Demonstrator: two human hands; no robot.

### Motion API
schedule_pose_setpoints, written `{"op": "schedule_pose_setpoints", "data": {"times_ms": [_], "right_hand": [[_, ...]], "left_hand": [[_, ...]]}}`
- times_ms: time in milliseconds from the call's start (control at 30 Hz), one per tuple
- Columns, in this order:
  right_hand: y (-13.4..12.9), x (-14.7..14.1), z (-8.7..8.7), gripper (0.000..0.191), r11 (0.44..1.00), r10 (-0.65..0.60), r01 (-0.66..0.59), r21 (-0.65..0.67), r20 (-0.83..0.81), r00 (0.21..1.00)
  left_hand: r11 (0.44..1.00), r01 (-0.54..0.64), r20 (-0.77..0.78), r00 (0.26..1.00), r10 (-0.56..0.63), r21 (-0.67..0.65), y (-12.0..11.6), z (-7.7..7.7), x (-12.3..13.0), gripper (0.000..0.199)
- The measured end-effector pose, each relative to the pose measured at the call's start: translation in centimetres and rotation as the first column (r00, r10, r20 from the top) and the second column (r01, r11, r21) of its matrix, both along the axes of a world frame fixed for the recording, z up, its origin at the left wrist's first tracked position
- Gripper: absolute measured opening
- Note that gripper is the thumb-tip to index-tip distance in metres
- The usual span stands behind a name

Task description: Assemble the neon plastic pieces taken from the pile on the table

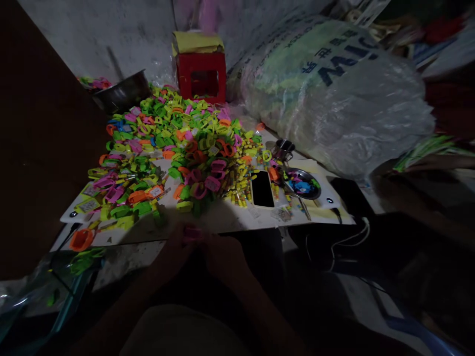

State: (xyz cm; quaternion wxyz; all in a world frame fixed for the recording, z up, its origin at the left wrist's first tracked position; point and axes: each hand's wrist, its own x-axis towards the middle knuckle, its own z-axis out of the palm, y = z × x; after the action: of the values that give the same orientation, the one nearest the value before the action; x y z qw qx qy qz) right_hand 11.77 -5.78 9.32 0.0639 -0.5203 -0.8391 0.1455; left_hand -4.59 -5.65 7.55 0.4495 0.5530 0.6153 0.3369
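Note:
Just past the table's near edge, my left hand point(179, 246) and my right hand point(219, 251) meet around a pink plastic toy watch point(193, 234). Deep shadow covers both hands, and their fingers are closed on the toy watch from either side. Beyond them a large heap of green, yellow, pink and orange toy watches point(163, 121) spreads over the white table point(168, 217). Small yellow printed tubes point(237, 190) lie along the heap's right side. Nearer on the left is a smaller group of toy watches point(122, 198).
A phone point(262, 190), a metal dish of small colourful pieces point(302, 184) and a metal cup point(284, 149) stand to the right. Behind are a red box point(202, 74), a metal pan point(124, 94) and a bulging plastic sack point(334, 99). Another person's arm point(404, 202) shows at right.

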Motion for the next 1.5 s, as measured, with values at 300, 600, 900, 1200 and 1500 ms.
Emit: {"op": "schedule_pose_setpoints", "data": {"times_ms": [300,600,900,1200,1500], "right_hand": [[0.4,-1.0,-1.2,0.018,0.998,0.048,-0.047,0.044,-0.024,0.999],[0.3,-1.1,-2.4,0.017,0.992,0.077,-0.069,0.101,-0.075,0.994],[9.2,6.7,-3.7,0.032,0.771,-0.527,0.526,0.359,-0.106,0.844],[10.4,7.7,-4.9,0.023,0.770,-0.392,0.613,0.177,-0.627,0.673],[6.6,3.7,-4.9,0.033,0.858,-0.511,0.008,-0.513,-0.856,-0.072]], "left_hand": [[0.992,-0.013,0.152,0.988,0.032,-0.125,-0.1,-2.5,-2.1,0.042],[0.996,0.042,0.019,0.999,-0.041,-0.076,-0.1,-1.4,-2.2,0.034],[0.733,-0.111,-0.423,0.755,0.501,0.671,6.3,5.5,-14.1,0.034],[0.760,0.106,-0.641,0.618,0.454,0.641,9.2,1.8,-12.8,0.032],[0.894,0.281,-0.726,0.685,0.067,0.348,9.3,-2.6,-5.2,0.020]]}}
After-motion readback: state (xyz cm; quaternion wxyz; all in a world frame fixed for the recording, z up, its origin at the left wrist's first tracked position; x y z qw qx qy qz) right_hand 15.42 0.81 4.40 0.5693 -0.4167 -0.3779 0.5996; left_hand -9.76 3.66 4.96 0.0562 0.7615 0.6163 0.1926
